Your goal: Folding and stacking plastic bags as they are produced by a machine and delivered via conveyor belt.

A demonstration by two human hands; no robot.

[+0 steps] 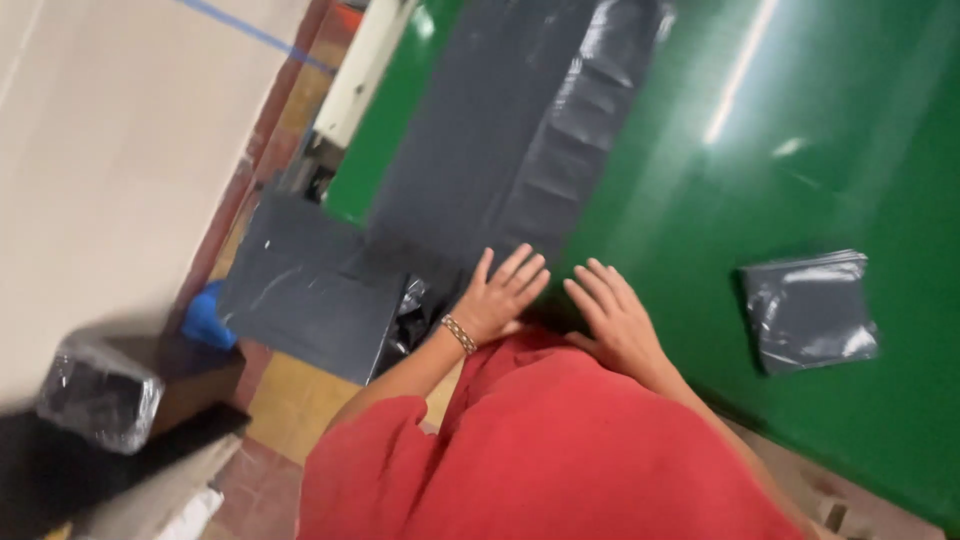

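Note:
My left hand (500, 292), with a bead bracelet at the wrist, lies flat with fingers spread on the near end of a long grey plastic mailer bag (480, 150) that runs across the green table (760, 150). Beside it, my right hand (610, 315) rests flat on the green surface at the bag's edge, fingers apart. Neither hand grips anything. A red garment I wear fills the lower middle of the view.
A folded grey plastic bag (810, 310) lies on the table to the right. More grey sheets (300, 280) hang off the table's left end. A dark bundle wrapped in clear plastic (100, 395) sits on a dark box at lower left, near something blue (208, 318).

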